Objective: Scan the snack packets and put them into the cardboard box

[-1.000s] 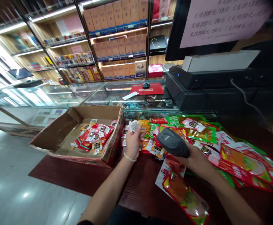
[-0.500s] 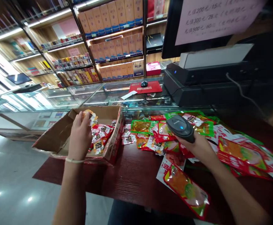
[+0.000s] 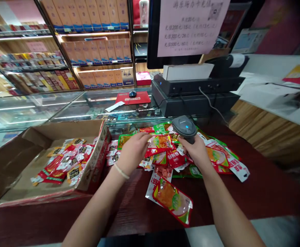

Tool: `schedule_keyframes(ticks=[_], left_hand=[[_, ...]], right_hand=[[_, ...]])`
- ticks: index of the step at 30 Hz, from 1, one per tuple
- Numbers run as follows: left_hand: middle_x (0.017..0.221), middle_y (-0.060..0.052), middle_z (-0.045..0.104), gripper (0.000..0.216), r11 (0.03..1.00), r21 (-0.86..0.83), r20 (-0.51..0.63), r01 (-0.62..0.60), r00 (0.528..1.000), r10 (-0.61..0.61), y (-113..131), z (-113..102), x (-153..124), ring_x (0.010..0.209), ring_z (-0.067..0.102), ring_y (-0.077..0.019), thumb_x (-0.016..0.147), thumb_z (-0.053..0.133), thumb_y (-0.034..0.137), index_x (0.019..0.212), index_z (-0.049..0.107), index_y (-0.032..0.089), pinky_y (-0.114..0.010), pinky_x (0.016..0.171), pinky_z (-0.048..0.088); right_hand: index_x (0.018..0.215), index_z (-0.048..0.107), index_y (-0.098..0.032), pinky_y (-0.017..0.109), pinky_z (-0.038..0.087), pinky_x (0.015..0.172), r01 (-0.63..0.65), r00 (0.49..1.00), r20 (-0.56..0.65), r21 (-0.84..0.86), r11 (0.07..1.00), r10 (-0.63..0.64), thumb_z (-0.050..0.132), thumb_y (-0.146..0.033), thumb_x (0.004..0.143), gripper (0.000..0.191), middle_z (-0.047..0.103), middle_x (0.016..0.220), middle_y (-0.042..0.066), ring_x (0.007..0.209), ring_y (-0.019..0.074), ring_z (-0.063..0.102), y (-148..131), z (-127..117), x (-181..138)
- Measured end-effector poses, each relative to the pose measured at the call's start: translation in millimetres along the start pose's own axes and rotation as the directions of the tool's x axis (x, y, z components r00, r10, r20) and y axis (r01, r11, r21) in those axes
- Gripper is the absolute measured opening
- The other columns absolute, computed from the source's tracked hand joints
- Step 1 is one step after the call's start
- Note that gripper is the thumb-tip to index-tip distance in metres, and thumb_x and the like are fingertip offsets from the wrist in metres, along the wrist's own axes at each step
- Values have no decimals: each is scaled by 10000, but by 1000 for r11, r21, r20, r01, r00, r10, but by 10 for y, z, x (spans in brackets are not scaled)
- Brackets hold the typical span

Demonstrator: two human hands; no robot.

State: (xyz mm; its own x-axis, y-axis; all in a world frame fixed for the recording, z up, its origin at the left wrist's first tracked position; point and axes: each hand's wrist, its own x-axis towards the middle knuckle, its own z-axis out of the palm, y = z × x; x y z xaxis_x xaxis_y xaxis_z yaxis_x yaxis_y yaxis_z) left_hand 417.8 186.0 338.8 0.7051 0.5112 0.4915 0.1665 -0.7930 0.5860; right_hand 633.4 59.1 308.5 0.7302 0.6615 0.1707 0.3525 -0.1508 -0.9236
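My right hand [image 3: 196, 150] grips a dark handheld barcode scanner [image 3: 184, 127] with a blue light, held over a heap of snack packets [image 3: 217, 154] on the dark red counter [image 3: 263, 185]. My left hand [image 3: 133, 151] reaches into the same heap, its fingers closed on the edge of a red and orange snack packet [image 3: 161, 142]. To the left stands an open cardboard box [image 3: 16, 164] with several small red and white packets [image 3: 67, 161] in it. One larger red packet [image 3: 173, 200] lies alone nearer to me.
A black till with a monitor [image 3: 191, 92] stands behind the heap, with a paper notice [image 3: 191, 25] on the screen's back. A glass display counter [image 3: 88, 108] carries a red mouse mat and a mouse [image 3: 132, 94]. Shelves of boxed goods [image 3: 95, 48] fill the back wall.
My left hand came back from the cardboard box, where it left a small packet, to the heap and took hold of a red packet. The camera view swung to the right.
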Motion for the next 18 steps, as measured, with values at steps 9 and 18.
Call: schedule_keyframes(ticks=[9,18], left_hand=[[1277,-153,622,459,962,-265,39,71,997,-62,-327,1016,95,1269,516,-328,626,778,177,1070,674,230,-454,1139,292],[852,-39,694,96,743,-637,-277,203,840,-467,-219,699,-84,865,623,-204,781,702,307,851,716,242,-271,882,429]], right_hand=[[744,518,-236,268,330,404,-20,999,-45,166,986,28,696,-517,716,334,456,418,-68,376,116,392,-53,-99,47],[839,599,-217,297,377,415,-11,998,-64,38,999,13,670,-552,710,366,508,449,-35,394,155,459,83,-63,59]])
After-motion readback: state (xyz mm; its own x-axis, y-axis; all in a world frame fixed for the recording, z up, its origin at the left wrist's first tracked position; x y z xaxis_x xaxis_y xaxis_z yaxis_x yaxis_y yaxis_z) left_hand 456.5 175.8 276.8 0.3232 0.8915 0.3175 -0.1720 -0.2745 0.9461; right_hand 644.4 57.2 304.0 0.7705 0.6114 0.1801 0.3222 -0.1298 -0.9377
